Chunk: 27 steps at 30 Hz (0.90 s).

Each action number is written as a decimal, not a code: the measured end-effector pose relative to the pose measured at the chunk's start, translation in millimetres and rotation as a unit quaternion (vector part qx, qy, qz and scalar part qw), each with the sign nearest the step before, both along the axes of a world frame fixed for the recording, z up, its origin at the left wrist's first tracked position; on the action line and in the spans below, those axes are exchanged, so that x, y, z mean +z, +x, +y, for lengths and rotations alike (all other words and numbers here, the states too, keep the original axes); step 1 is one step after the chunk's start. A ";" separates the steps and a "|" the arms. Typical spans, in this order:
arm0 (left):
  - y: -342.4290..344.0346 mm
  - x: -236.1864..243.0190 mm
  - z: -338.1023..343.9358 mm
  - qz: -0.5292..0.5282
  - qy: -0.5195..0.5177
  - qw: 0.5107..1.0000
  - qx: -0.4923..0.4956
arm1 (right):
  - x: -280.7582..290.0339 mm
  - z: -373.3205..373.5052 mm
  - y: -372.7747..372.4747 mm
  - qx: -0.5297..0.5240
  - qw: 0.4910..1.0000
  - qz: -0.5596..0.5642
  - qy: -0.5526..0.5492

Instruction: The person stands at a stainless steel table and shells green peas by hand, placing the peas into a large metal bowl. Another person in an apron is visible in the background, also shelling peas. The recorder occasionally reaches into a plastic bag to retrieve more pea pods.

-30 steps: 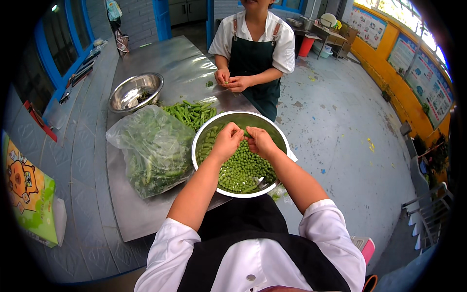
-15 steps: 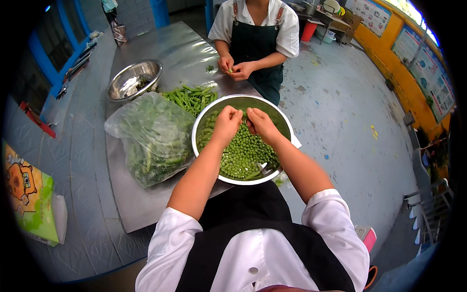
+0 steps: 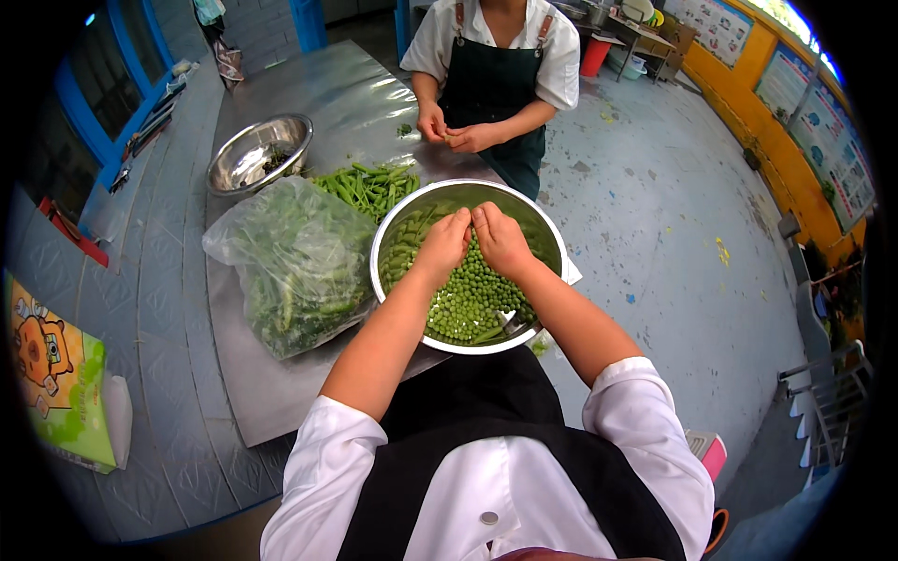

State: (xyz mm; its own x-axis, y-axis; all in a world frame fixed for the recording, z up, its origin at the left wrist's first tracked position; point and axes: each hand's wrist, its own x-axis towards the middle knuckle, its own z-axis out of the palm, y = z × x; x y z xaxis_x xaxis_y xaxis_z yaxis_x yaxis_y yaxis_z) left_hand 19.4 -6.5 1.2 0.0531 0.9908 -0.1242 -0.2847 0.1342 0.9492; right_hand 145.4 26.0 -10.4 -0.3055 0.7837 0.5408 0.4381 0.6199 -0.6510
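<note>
A large steel bowl (image 3: 472,350) is in front of me, with loose green peas (image 3: 463,304) in its middle and pea pods (image 3: 400,251) along its left side. My left hand (image 3: 443,247) and my right hand (image 3: 500,243) meet above its far half, fingers pinched and nearly touching. Whatever lies between the fingertips is hidden by the hands. A shiny metal piece (image 3: 512,322) shows at the bowl's lower right, too small to identify. Left of the bowl lies a clear plastic bag (image 3: 295,257) full of green pods; behind it is a heap of pods (image 3: 368,190).
The steel table (image 3: 245,383) carries a smaller metal bowl (image 3: 237,161) with dark scraps at back left. Across from me, a person in a dark apron (image 3: 491,84) holds both hands (image 3: 456,136) together over the table's edge. A colourful box (image 3: 61,374) is at far left.
My hands have drawn closer together, and the right has turned so its back faces up more. The other person's hands have shifted slightly.
</note>
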 end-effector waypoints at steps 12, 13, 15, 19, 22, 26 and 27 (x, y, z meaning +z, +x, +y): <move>-6.6 -3.4 4.9 0.045 0.051 0.997 -0.036 | 16.1 7.8 15.9 0.141 0.896 0.175 -0.383; -7.3 -3.7 5.4 0.034 0.042 0.998 -0.034 | 13.9 9.0 17.1 0.156 0.896 0.179 -0.376; -9.3 -4.6 6.6 0.015 0.023 0.999 -0.028 | 10.5 12.0 18.9 0.152 0.898 0.171 -0.376; -13.5 -6.8 9.4 -0.053 0.004 0.998 -0.037 | 14.0 8.4 14.6 0.112 0.906 0.191 -0.361; -12.7 -3.6 8.4 -0.050 0.006 0.998 -0.046 | 10.6 12.1 17.7 0.106 0.907 0.186 -0.363; -11.7 -0.3 6.8 0.066 0.019 0.997 -0.029 | 8.3 11.0 16.6 0.134 0.916 0.185 -0.331; -11.8 -0.9 7.6 0.105 0.029 0.994 -0.026 | 6.4 10.3 16.0 0.129 0.923 0.169 -0.320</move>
